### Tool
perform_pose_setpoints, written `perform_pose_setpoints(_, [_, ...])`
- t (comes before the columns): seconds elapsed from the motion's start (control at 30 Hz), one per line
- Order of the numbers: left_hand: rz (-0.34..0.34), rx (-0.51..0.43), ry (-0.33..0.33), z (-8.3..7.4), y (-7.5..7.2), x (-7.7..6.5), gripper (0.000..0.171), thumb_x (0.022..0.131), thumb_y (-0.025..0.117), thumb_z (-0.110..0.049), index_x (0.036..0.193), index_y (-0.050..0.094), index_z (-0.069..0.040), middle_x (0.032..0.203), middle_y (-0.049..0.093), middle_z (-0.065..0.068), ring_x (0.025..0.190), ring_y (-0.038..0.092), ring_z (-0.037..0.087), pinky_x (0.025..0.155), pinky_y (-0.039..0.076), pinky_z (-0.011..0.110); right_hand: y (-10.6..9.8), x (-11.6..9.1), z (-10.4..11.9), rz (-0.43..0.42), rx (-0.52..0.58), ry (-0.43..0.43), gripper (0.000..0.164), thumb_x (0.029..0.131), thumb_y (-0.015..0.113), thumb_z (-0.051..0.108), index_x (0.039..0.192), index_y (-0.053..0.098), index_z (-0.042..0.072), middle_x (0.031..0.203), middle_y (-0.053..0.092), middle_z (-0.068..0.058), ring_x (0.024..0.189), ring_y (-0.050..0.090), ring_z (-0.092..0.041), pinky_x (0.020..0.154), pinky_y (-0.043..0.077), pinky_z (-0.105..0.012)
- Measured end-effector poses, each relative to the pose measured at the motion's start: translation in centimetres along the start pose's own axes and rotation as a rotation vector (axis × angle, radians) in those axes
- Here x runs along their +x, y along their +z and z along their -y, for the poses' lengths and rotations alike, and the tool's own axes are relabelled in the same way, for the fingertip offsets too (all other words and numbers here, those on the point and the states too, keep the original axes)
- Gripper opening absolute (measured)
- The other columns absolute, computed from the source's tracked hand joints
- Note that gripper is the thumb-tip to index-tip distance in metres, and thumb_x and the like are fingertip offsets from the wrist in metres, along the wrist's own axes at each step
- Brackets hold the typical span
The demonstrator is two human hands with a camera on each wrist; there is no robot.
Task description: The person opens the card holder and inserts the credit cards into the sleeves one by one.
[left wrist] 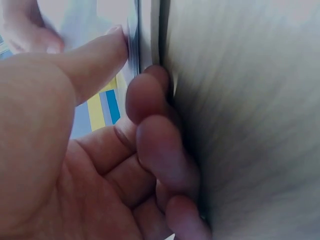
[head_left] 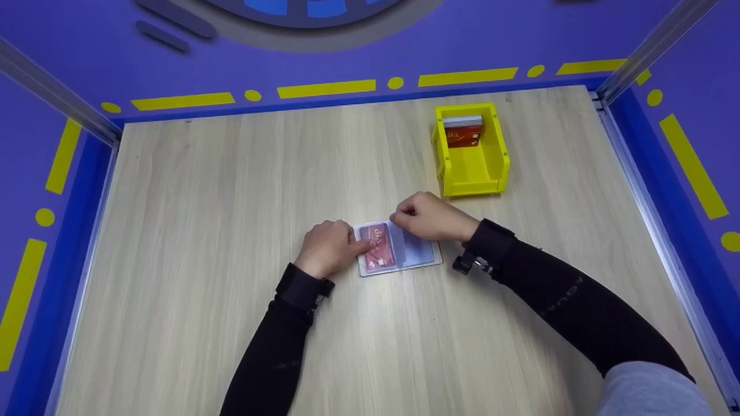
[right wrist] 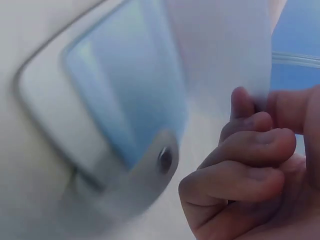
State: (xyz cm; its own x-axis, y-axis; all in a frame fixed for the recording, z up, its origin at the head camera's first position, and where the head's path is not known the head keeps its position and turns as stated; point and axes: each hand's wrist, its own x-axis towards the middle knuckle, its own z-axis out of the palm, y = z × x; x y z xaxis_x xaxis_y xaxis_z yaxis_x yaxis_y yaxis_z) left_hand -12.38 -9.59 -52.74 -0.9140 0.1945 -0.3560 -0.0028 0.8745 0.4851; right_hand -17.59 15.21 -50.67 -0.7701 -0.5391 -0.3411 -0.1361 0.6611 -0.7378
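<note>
The right hand (head_left: 433, 216) pinches a page (right wrist: 225, 60) and the left hand (head_left: 329, 248) grips the left edge of the holder (head_left: 419, 252), nearer than the bin (head_left: 474, 188) and left of it. Too loose a pinch could let the page slip.

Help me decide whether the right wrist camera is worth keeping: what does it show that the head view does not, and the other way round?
Only the right wrist view clearly shows the strap with its metal snap.

Only the head view shows the yellow bin, the stack of cards at its far end and the red card lying in the card holder.

Both show the right hand pinching at the open card holder, and part of the tabletop.
</note>
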Motion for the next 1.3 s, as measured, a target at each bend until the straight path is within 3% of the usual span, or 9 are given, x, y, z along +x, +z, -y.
perform_pose_setpoints(0.23, [-0.012, 0.016, 0.003, 0.0, 0.0, 0.0, 0.053, 0.098, 0.08, -0.054, 0.066, 0.06, -0.017, 0.066, 0.054, -0.003, 0.063, 0.053, 0.019, 0.057, 0.037, 0.035, 1.8, 1.6, 1.5, 0.033, -0.017, -0.024, 0.034, 0.109, 0.061, 0.026, 0.085, 0.079, 0.01, 0.065, 0.05, 0.01, 0.062, 0.047, -0.009, 0.062, 0.036, -0.026])
perform_pose_setpoints(0.37, [-0.022, 0.017, 0.024, 0.0, 0.2, 0.1, 0.049, 0.098, 0.079, -0.049, 0.064, 0.059, -0.019, 0.065, 0.053, -0.004, 0.063, 0.053, 0.019, 0.058, 0.037, 0.034, 2.8, 2.1, 2.1, 0.042, -0.085, -0.035, 0.033, 0.107, 0.061, 0.023, 0.083, 0.079, 0.011, 0.064, 0.051, 0.01, 0.062, 0.047, -0.009, 0.062, 0.037, -0.026])
perform_pose_setpoints(0.57, [-0.045, 0.025, 0.054, 0.0, 0.3, 0.0, 0.048, 0.096, 0.078, -0.046, 0.062, 0.056, -0.02, 0.064, 0.053, -0.004, 0.062, 0.054, 0.021, 0.058, 0.037, 0.035, 3.3, 1.9, 2.7, 0.027, -0.192, -0.083, 0.04, 0.109, 0.06, 0.025, 0.07, 0.066, 0.017, 0.062, 0.048, 0.01, 0.061, 0.048, -0.011, 0.062, 0.036, -0.029])
perform_pose_setpoints(0.67, [-0.052, 0.034, 0.058, 0.0, 0.2, 0.0, 0.048, 0.099, 0.075, -0.044, 0.062, 0.056, -0.02, 0.065, 0.054, -0.003, 0.062, 0.055, 0.022, 0.059, 0.037, 0.036, 3.2, 1.7, 2.8, 0.025, -0.218, -0.109, 0.04, 0.108, 0.06, 0.025, 0.071, 0.069, 0.016, 0.061, 0.048, 0.011, 0.061, 0.048, -0.011, 0.062, 0.036, -0.03])
perform_pose_setpoints(0.8, [-0.056, 0.04, 0.059, 0.1, 0.0, -0.1, 0.055, 0.107, 0.065, -0.048, 0.062, 0.051, -0.02, 0.066, 0.05, -0.002, 0.064, 0.053, 0.023, 0.06, 0.037, 0.037, 3.0, 1.6, 2.5, 0.055, -0.202, -0.118, 0.031, 0.105, 0.062, 0.024, 0.087, 0.084, 0.013, 0.065, 0.054, 0.01, 0.062, 0.048, -0.01, 0.064, 0.037, -0.029])
perform_pose_setpoints(0.97, [-0.045, 0.027, 0.05, 0.3, 0.1, -0.2, 0.066, 0.11, 0.055, -0.064, 0.062, 0.042, -0.021, 0.065, 0.041, -0.004, 0.062, 0.045, 0.019, 0.057, 0.034, 0.035, 2.5, 1.7, 1.4, 0.125, -0.14, -0.085, 0.027, 0.105, 0.06, 0.016, 0.107, 0.086, 0.009, 0.084, 0.067, 0.002, 0.065, 0.049, -0.009, 0.065, 0.04, -0.027])
perform_pose_setpoints(1.07, [-0.043, 0.015, 0.051, 0.4, 0.1, -0.2, 0.066, 0.104, 0.065, -0.066, 0.062, 0.041, -0.021, 0.064, 0.038, -0.006, 0.06, 0.041, 0.017, 0.055, 0.032, 0.034, 2.3, 1.6, 0.9, 0.149, -0.115, -0.063, 0.033, 0.106, 0.057, 0.013, 0.123, 0.085, 0.013, 0.108, 0.078, -0.003, 0.068, 0.05, -0.01, 0.067, 0.041, -0.027])
perform_pose_setpoints(1.17, [-0.051, 0.014, 0.056, 0.3, 0.1, -0.1, 0.063, 0.098, 0.078, -0.06, 0.062, 0.045, -0.021, 0.063, 0.038, -0.007, 0.06, 0.041, 0.015, 0.055, 0.032, 0.033, 2.1, 1.4, 0.7, 0.164, -0.115, -0.063, 0.038, 0.107, 0.054, 0.011, 0.134, 0.081, 0.016, 0.125, 0.08, -0.005, 0.07, 0.049, -0.011, 0.07, 0.041, -0.028])
perform_pose_setpoints(1.3, [-0.042, 0.009, 0.053, 0.1, 0.2, -0.1, 0.06, 0.096, 0.082, -0.056, 0.062, 0.047, -0.021, 0.062, 0.038, -0.008, 0.059, 0.04, 0.014, 0.054, 0.031, 0.032, 1.3, 0.6, 1.5, 0.165, -0.166, -0.11, 0.038, 0.107, 0.055, 0.013, 0.137, 0.078, 0.014, 0.12, 0.081, -0.009, 0.067, 0.049, -0.011, 0.07, 0.042, -0.029])
